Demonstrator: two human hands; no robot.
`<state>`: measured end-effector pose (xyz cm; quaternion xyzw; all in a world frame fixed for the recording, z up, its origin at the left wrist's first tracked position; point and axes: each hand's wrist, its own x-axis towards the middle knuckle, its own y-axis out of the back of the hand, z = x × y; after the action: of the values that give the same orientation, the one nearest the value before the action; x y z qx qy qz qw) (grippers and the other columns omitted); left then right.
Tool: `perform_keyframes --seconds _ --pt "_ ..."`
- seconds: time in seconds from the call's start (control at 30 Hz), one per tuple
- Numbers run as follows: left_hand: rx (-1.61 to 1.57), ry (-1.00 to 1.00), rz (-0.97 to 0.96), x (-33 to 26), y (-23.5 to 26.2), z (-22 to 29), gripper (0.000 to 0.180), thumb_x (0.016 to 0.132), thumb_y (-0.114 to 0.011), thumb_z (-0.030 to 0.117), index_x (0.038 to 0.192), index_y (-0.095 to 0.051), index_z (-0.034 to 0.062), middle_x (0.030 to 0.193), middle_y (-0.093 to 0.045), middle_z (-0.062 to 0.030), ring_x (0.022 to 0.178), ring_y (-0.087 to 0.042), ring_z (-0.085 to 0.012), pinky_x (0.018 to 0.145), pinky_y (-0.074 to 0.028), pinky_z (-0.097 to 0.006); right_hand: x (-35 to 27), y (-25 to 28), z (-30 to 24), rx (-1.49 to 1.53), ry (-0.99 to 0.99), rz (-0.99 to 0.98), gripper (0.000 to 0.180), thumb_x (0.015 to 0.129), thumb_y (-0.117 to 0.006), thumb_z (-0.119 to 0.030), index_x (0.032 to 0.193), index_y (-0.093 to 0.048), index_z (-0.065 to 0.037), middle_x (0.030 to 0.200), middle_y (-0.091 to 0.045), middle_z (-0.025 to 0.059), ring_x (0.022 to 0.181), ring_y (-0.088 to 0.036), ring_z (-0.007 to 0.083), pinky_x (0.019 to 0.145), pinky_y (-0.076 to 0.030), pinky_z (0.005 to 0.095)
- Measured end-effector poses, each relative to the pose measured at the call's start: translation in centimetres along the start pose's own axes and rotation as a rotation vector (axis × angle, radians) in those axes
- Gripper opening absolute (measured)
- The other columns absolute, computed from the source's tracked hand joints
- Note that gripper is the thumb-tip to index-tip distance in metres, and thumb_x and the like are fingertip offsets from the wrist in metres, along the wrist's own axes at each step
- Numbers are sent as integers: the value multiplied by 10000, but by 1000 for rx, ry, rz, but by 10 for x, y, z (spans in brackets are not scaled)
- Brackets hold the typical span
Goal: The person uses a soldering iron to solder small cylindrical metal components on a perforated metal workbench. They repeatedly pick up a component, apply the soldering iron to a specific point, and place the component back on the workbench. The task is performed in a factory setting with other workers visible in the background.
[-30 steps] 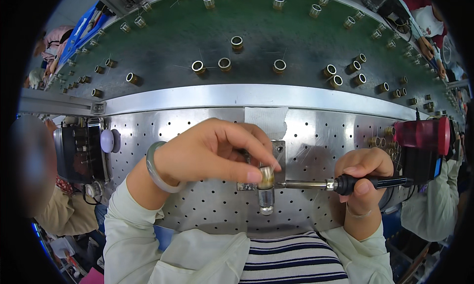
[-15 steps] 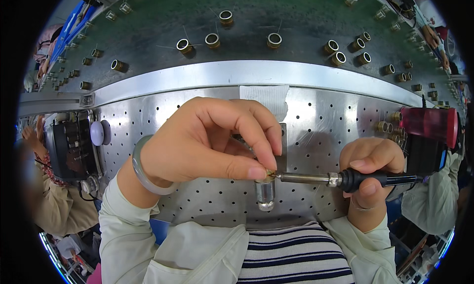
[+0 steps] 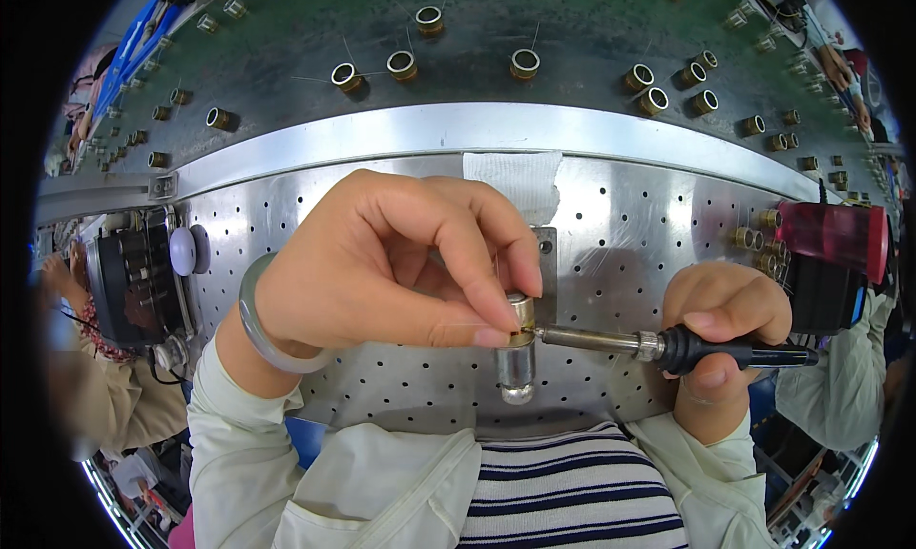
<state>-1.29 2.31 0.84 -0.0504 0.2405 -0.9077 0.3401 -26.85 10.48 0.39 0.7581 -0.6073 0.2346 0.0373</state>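
Head view, one moment at a soldering bench.

Containers: no true bins in view. The green belt (image 3: 534,24) beyond the bench carries loose brass rings (image 3: 525,64), open ends up or tilted, each apart from the next, some trailing fine wires; insides cannot be seen. More rings sit clustered at the right, near a red box (image 3: 832,239). A black device (image 3: 143,277) with a white knob stands at the left edge of the perforated plate (image 3: 620,234). A white tape patch (image 3: 515,177) is stuck at the plate's upper edge.

Work piece: a small brass ring (image 3: 521,312) seated on top of a steel post (image 3: 516,368), which stands in front of a grey bracket (image 3: 546,263) on the plate.

Left hand (image 3: 382,263): thumb and forefinger pinched together right at the ring's left side, fingertips touching it; a thin wire appears to run along the thumb to the ring, too fine to confirm. Other fingers curled loosely above. A pale bangle (image 3: 262,334) is on the wrist.

Right hand (image 3: 725,330): clenched around the black handle of a soldering iron (image 3: 649,342), thumb on top. The iron lies level, its tip touching the ring's right side, directly opposite the left thumb tip.

A striped shirt (image 3: 572,492) fills the lower edge.
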Motion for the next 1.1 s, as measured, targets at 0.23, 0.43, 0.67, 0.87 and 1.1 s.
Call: perform_keyframes --seconds 0.23,0.43,0.67,0.87,1.1 --pt "30 -30 -34 -1 3 -3 179 610 -750 -106 719 -682 18 913 -603 -202 812 -608 -233 749 -511 -302 2 3 2 8 25 -65 325 684 -778 -13 935 -593 78 636 -589 125 446 -523 167 426 -389 257" --pt "35 -31 -35 -1 4 -2 178 612 -750 -103 715 -681 24 917 -604 -202 811 -607 -230 750 -509 -301 4 6 2 -13 55 -95 341 667 -786 1 937 -593 77 658 -601 140 473 -555 185 436 -409 258" --pt "31 -28 -33 0 3 -2 177 615 -751 -103 706 -678 31 920 -603 -204 800 -611 -227 737 -509 -288 6 9 2 -60 75 -147 350 668 -804 -37 923 -590 73 664 -600 146 480 -561 196 439 -422 270" --pt "17 178 -6 4 3 16 240 653 -730 -95 886 -682 -65 978 -602 -221 805 -617 -204 717 -503 -240 11 11 -1 -143 98 -198 340 685 -806 -75 903 -584 62 665 -595 139 486 -566 204 443 -438 273" --pt "-57 142 -112 2 9 3 282 706 -685 -91 986 -656 -93 994 -612 -216 846 -613 -198 729 -492 -225 12 12 2 -148 145 -233 349 685 -803 -66 918 -582 69 681 -595 144 496 -574 203 436 -440 271"
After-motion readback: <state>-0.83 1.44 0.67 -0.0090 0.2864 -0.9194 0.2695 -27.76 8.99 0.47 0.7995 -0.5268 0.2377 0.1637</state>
